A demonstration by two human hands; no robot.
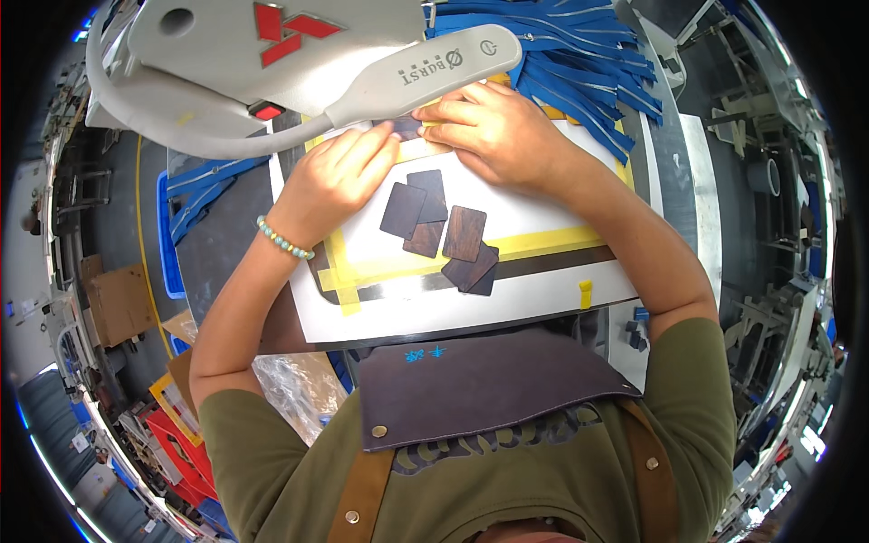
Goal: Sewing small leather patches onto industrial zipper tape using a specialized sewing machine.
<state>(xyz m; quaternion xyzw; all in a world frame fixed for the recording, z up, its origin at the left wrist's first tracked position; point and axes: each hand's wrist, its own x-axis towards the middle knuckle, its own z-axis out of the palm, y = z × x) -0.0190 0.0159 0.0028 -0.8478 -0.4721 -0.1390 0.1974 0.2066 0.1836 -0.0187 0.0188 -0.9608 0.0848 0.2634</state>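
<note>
Both hands up at the sewing machine point(272, 54) head, far edge of the white desk point(543, 308). Small dark leather piece point(407, 127) sits btwn them, right under the machine arm. Left hand point(339, 176) fingers flat and together, pressing its left side. Right hand point(493, 131) fingers curled down on its right/top edge, pinned not pinched. Piece mostly hidden, long axis can't tell. Both hands touching it, roughly equal reach. Loose pile of dark leather rectangles point(444, 235) lies just nearer the body, inside the yellow tape outline point(552, 242); left hand nearer to it. Blue strips point(579, 63) far right.
</note>
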